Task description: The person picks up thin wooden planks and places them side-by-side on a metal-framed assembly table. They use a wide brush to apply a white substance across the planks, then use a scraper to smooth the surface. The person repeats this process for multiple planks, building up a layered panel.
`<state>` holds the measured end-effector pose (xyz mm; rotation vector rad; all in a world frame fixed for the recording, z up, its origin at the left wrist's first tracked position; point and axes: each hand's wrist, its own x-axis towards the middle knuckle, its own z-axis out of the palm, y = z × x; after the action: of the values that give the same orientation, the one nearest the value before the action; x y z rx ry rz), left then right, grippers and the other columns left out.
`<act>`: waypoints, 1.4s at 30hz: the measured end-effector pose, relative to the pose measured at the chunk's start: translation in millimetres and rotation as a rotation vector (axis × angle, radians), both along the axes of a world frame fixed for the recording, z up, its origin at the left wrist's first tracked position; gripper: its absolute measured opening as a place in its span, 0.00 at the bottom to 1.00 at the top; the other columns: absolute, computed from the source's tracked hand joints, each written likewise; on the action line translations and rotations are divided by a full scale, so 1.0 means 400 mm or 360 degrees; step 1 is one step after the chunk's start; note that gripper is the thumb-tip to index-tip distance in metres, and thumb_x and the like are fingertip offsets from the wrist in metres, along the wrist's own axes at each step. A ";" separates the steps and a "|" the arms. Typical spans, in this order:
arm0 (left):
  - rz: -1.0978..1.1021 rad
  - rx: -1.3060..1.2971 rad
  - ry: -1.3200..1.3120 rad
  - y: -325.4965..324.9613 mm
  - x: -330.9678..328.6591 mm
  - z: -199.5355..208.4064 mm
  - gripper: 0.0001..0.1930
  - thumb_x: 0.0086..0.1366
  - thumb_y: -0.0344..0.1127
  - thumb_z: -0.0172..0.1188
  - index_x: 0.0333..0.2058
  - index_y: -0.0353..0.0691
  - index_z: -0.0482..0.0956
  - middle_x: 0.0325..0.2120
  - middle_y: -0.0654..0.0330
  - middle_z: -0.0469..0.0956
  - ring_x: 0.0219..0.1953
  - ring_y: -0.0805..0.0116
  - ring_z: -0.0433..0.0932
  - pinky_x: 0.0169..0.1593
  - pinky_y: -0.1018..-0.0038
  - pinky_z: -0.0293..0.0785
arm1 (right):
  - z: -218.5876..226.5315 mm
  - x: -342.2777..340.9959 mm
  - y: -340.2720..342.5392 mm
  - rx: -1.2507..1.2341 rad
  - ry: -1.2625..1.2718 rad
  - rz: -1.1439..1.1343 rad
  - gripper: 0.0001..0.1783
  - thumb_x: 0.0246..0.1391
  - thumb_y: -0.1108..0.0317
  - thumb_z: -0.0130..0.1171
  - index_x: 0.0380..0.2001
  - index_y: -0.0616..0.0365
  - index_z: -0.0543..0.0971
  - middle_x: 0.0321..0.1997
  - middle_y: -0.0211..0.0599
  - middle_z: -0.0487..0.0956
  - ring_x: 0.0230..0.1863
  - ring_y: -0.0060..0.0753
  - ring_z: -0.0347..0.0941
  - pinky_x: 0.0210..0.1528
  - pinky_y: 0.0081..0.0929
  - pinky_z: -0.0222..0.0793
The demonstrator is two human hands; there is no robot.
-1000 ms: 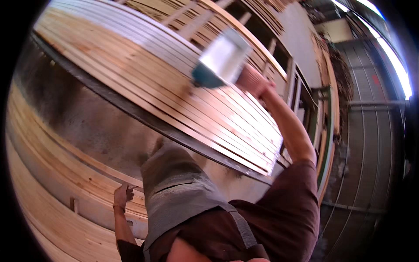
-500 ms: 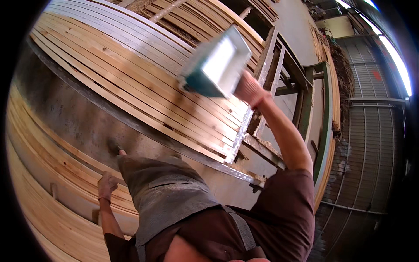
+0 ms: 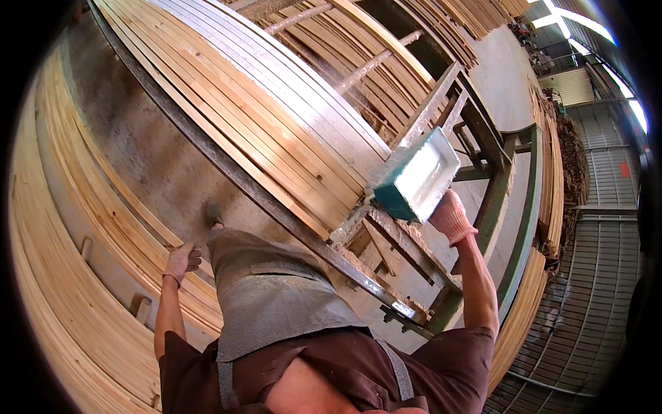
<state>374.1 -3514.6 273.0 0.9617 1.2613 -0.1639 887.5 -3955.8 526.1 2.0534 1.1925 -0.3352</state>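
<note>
Gripping boxy teal trough (image 3: 417, 176) (white-smeared)

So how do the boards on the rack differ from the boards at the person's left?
The rack boards look glossy white along their far side; the left boards show bare wood. The right hand holds a teal box near the rack boards' end; the left hand is beside the left boards. Both sets are long and wooden.
</note>
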 end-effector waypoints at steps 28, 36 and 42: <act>0.0744 -0.0480 -0.0134 0.322 -0.312 -0.102 0.14 0.66 0.51 0.58 0.33 0.47 0.74 0.21 0.69 0.72 0.21 0.74 0.72 0.25 0.78 0.67 | -0.097 -0.020 1.936 0.1035 -0.0075 0.0923 0.13 0.67 0.69 0.51 0.49 0.55 0.81 0.46 0.36 0.84 0.45 0.32 0.82 0.56 0.30 0.78; 0.0525 -0.0357 0.0029 0.294 -0.299 -0.079 0.18 0.69 0.55 0.57 0.35 0.44 0.75 0.25 0.68 0.73 0.25 0.76 0.73 0.30 0.76 0.68 | -0.173 -0.047 1.742 0.0900 -0.0048 0.1181 0.12 0.55 0.69 0.53 0.30 0.58 0.86 0.33 0.50 0.85 0.38 0.48 0.83 0.42 0.43 0.78; -0.0396 0.0865 -0.0168 0.261 -0.042 -0.058 0.21 0.68 0.51 0.59 0.43 0.35 0.78 0.31 0.53 0.80 0.36 0.55 0.80 0.40 0.66 0.75 | -0.081 -0.151 0.976 0.0226 -0.0297 0.0978 0.10 0.63 0.64 0.57 0.40 0.56 0.82 0.39 0.37 0.82 0.38 0.28 0.79 0.37 0.28 0.78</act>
<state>357.3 -3410.2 249.6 1.5761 1.1037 0.0427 827.1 -3565.2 493.6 1.6742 1.6806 0.2350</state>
